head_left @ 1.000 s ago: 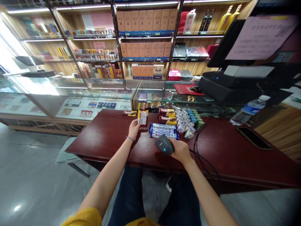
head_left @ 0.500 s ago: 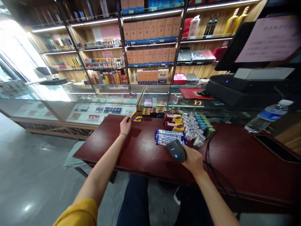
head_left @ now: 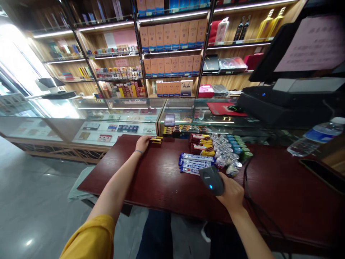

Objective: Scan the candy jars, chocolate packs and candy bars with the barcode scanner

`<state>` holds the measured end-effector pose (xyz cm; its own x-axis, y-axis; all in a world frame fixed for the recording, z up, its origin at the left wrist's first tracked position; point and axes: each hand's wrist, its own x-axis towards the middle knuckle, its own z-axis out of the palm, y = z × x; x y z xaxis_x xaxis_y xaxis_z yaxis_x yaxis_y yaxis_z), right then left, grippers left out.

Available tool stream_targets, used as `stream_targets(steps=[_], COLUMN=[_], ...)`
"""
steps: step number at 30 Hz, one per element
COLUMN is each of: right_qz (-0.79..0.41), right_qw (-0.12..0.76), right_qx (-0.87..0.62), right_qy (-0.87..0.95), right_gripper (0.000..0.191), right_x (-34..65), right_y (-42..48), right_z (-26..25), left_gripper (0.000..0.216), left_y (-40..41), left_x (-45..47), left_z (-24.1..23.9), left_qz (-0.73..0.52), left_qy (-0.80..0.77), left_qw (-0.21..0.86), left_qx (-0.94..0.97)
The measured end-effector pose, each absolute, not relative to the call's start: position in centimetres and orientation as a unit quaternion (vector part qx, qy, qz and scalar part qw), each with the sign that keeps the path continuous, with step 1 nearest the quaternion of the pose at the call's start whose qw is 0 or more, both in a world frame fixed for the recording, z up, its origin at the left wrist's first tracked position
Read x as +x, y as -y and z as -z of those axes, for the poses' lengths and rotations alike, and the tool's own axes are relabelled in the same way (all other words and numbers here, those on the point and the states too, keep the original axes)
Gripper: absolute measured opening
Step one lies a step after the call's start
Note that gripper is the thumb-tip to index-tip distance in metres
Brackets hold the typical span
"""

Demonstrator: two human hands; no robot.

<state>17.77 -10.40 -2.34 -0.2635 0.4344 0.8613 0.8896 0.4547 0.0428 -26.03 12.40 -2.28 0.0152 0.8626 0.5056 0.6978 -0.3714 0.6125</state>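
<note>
My left hand point(head_left: 142, 144) reaches to the back edge of the dark red table point(head_left: 159, 180). Its fingers are closed on a small yellow packet point(head_left: 156, 139) low at the table top; whether one or two packets lie there I cannot tell. My right hand point(head_left: 232, 191) grips a black barcode scanner point(head_left: 211, 181) with a blue light, held above the table. Just beyond the scanner lie several blue-and-white wrapped bars point(head_left: 192, 160). Behind them sit brown-and-yellow snack packs point(head_left: 202, 144), with rows of small cans point(head_left: 228, 153) to their right.
A glass display counter point(head_left: 129, 111) stands along the table's far side. On the right are a water bottle point(head_left: 315, 136), a phone point(head_left: 323, 172), a monitor point(head_left: 277, 50) and a black cable point(head_left: 246, 180). A stool point(head_left: 81, 183) stands at the left.
My left hand has lowered the yellow packet from above the table to its surface, beside the yellow packaging there. My right hand with the scanner has shifted slightly right and down in view.
</note>
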Motion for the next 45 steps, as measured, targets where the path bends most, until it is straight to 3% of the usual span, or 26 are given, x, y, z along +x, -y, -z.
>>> stream_targets(steps=[11, 22, 36, 45], right_qz=[0.288, 0.303, 0.301, 0.286], right_qw=[0.415, 0.417, 0.422, 0.435], right_qx=[-0.449, -0.445, -0.453, -0.468], right_qy=[0.737, 0.732, 0.725, 0.714], right_gripper=[0.042, 0.034, 0.035, 0.036], right_x=[17.7, 17.8, 17.8, 17.5], right_y=[10.5, 10.4, 10.2, 10.4], right_z=[2.0, 2.0, 2.3, 1.9], left_gripper=[0.021, 0.030, 0.037, 0.031], left_y=[-14.2, -15.4, -14.8, -10.4], left_x=[-26.9, -28.1, -28.1, -22.2], left_z=[3.4, 5.2, 5.0, 2.3], left_qz=[-0.405, -0.335, -0.386, -0.462], left_qy=[-0.509, -0.521, -0.515, -0.504], left_qw=[0.167, 0.112, 0.126, 0.039], left_qx=[0.741, 0.777, 0.755, 0.729])
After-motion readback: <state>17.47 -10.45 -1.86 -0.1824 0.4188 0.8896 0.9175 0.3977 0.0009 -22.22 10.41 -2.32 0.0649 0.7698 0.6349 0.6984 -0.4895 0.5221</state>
